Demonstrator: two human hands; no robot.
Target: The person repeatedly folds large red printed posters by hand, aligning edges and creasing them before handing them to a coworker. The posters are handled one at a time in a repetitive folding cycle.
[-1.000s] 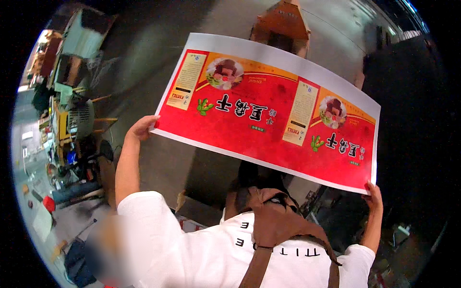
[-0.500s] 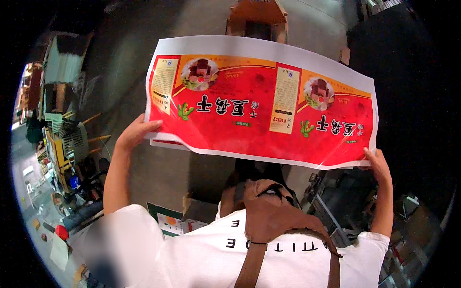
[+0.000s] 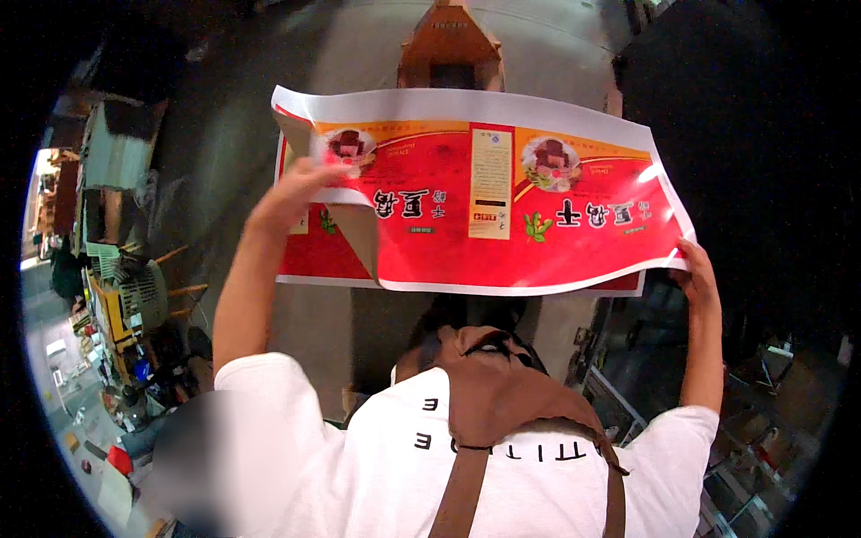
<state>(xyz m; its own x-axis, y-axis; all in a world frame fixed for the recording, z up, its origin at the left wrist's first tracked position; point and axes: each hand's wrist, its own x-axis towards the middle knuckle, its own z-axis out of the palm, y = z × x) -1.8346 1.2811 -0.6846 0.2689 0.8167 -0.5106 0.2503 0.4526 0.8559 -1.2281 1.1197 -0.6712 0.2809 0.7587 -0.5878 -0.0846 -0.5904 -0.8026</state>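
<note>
A large printed sheet [image 3: 430, 255], red with a white border, yellow panels and food pictures, is stretched between my two hands. My left hand [image 3: 291, 199] holds its left edge, blurred a little, with the fingers lying over the printed face. There the sheet buckles and shows its brown underside. My right hand [image 3: 698, 271] grips the near right corner, thumb on top and the other fingers partly hidden beneath. Below it lies a second, similar red sheet [image 3: 309, 262], showing at the left and along the near right edge.
An orange-brown box-shaped object [image 3: 448, 45] stands beyond the sheets. At the left is a cluttered area with a yellow frame [image 3: 112, 300] and a red object [image 3: 119, 460]. Metal framing [image 3: 619, 399] sits at the lower right. The far right is dark.
My left hand has moved inward and up with the top sheet's left edge, bending it and baring the sheet below. The top sheet and my right hand have shifted slightly left.
</note>
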